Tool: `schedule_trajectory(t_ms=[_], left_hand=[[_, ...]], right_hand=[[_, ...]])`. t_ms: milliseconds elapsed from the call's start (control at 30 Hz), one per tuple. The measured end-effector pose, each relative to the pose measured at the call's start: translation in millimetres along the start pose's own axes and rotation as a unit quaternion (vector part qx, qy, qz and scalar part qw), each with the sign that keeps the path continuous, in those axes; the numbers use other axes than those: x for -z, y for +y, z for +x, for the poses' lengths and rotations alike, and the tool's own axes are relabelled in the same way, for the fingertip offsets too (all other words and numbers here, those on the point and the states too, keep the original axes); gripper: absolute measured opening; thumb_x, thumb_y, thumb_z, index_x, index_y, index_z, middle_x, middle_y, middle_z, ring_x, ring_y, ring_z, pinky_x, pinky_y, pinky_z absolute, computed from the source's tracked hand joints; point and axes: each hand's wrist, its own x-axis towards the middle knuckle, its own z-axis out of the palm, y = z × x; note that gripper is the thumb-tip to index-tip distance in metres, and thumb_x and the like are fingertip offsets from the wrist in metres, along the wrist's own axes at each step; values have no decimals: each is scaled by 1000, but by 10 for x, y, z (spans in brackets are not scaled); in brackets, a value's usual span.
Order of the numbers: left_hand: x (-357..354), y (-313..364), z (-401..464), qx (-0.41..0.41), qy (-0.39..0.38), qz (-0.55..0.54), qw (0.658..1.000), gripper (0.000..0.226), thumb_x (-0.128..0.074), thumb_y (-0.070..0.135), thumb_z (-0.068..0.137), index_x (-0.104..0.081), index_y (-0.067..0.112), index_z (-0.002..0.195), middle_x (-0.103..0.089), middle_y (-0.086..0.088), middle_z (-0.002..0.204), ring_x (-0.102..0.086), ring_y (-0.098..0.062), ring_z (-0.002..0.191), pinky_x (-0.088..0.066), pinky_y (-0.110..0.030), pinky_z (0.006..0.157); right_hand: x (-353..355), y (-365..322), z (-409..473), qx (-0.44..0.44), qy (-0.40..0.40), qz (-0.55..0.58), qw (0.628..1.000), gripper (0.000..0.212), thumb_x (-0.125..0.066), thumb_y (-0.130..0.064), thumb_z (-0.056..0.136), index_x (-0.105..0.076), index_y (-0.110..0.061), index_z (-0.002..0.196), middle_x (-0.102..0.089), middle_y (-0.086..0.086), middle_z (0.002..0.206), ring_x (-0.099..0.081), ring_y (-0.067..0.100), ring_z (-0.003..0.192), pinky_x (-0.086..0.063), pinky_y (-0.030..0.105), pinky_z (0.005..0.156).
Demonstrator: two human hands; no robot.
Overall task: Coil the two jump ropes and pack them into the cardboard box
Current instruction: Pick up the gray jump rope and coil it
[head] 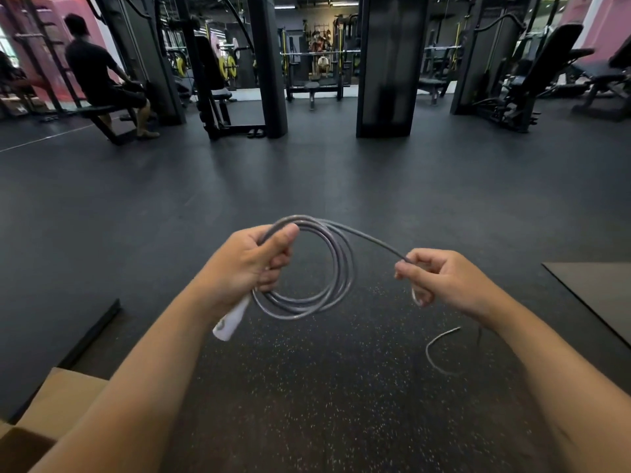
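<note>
Two hands work above a dark speckled gym floor [307, 387]. At the lower left lies the cardboard box [58, 401]. The left hand [246, 264] grips the coiled grey jump rope [336, 268] and its white handle [234, 319]. The right hand [440, 278] pinches the rope's free end. Machines stand behind. No writing is readable.

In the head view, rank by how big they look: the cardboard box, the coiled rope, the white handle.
1. cardboard box, though cropped and nearest the camera
2. coiled rope
3. white handle
</note>
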Motion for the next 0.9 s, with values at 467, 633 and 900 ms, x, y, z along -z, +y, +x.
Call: schedule_trajectory(t_ms=[467,633,900], left_hand=[[-825,-108,6,-13,281,-440,853,42,-59,54,91,-42,18,76,-37,7,57,-37,-8,44,-43,-23,46],[-869,-138,-51,38,293,-389,873,47,-54,63,92,-47,20,74,-49,6,61,-53,-14,54,-54,-34,53],[-890,-284,-147,89,237,-261,932,48,-60,53,94,-59,5,96,-79,-17,95,-73,-24,72,-55,-37,66]], right_hand=[[-1223,-420,-190,-20,17,206,978,88,-47,-94,68,-63,-19,111,-73,-6,86,-68,6,78,-54,29,74],[-1356,-659,-259,1,142,241,960,32,-69,-38,93,-63,-11,110,-71,5,67,-65,6,53,-51,22,48],[-994,-689,-137,-52,25,261,964,20,-74,-10,89,-65,-2,105,-58,6,62,-44,1,35,-32,12,37]])
